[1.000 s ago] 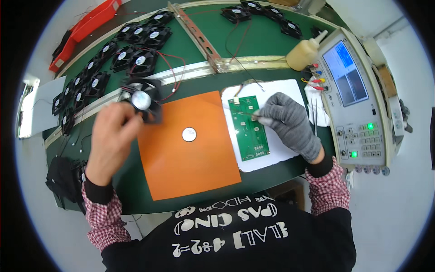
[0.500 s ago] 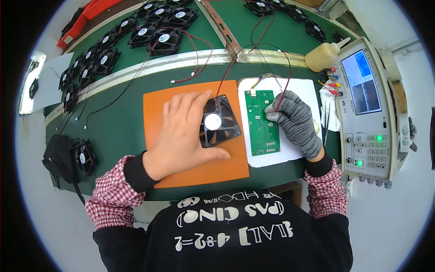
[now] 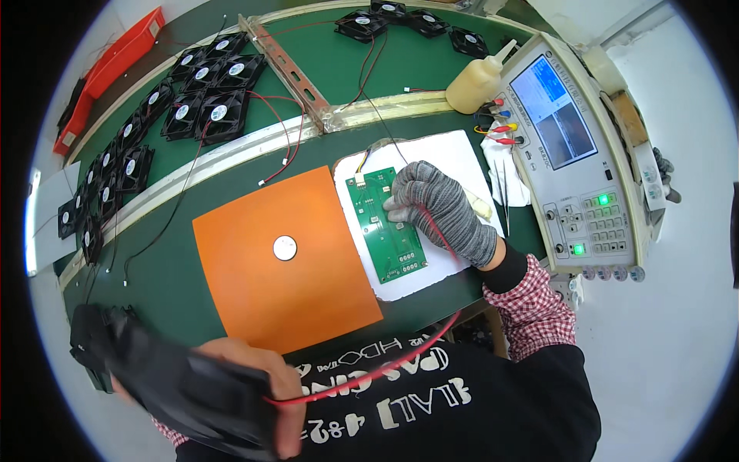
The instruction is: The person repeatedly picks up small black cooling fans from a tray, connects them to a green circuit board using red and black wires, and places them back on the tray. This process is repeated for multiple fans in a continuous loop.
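Note:
A black cooling fan (image 3: 192, 385), blurred and large at the lower left, is gripped by my bare left hand (image 3: 265, 369) and held up off the table. Its red wire (image 3: 377, 373) runs across to my gloved right hand (image 3: 439, 208). That hand, in a grey striped glove, is closed at the right side of a green circuit board (image 3: 377, 223); the wire's end is hidden by the fingers. The board lies on a white sheet (image 3: 458, 150) and has a small cable plugged in at its top. A round white disc (image 3: 285, 248) lies on the orange mat (image 3: 231, 246).
Several black fans (image 3: 219, 115) stand at the back left, more (image 3: 389, 19) at the back. A metal rail (image 3: 289, 69) divides the rear. At right are a yellowish squeeze bottle (image 3: 473, 85), tweezers (image 3: 504, 192) and a bench meter (image 3: 570, 146) with leads. A red bin (image 3: 115, 65) sits far left.
My left hand has taken the fan off the orange mat and brought it up toward the lower left. The white disc now shows where it lay. My view has turned; my right hand stays at the board.

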Demonstrator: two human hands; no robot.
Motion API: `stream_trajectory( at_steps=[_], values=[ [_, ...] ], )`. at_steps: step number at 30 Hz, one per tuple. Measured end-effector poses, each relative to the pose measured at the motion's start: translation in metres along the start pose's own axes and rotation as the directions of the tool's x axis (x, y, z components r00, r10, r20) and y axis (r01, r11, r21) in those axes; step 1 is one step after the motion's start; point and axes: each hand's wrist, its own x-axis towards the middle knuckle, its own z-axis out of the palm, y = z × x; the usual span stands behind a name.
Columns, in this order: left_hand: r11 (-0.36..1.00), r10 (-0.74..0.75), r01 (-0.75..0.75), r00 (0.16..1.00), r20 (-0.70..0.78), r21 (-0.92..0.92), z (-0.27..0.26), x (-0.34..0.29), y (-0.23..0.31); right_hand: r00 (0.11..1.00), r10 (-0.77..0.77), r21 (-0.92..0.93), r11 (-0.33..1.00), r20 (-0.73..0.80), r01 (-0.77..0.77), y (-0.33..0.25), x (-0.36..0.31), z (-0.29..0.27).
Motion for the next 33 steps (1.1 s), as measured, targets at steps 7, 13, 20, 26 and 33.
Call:
stream_trajectory(
  at_steps=[7, 13, 20, 26, 33],
  values=[
    [0.296, 0.398, -0.229, 0.912, 0.098, 0.927, -0.007, 0.004, -0.001, 0.998, -0.054, -0.162, 0.985, 0.019, 0.057, -0.01, 0.001, -0.002],
    [-0.096, 0.584, -0.219, 0.777, 0.233, 0.971, -0.061, 0.129, -0.05, 0.996, 0.027, -0.06, 0.998, -0.09, -0.032, -0.014, -0.009, -0.004],
    [-0.659, 0.249, 0.396, 0.917, -0.312, 0.639, -0.202, 0.084, -0.064, 0.958, 0.175, 0.215, 0.968, -0.228, -0.126, -0.024, 0.0, -0.006],
    [-0.032, 0.211, -0.212, 0.954, 0.214, 0.977, -0.071, 0.062, -0.028, 0.944, -0.185, -0.028, 0.982, -0.273, 0.184, -0.051, 0.004, -0.007],
    [0.011, -0.209, -0.554, 0.813, 0.544, 0.832, -0.008, 0.02, -0.003, 0.852, -0.424, -0.321, 0.797, 0.308, 0.512, -0.071, 0.003, -0.005]
  ],
)
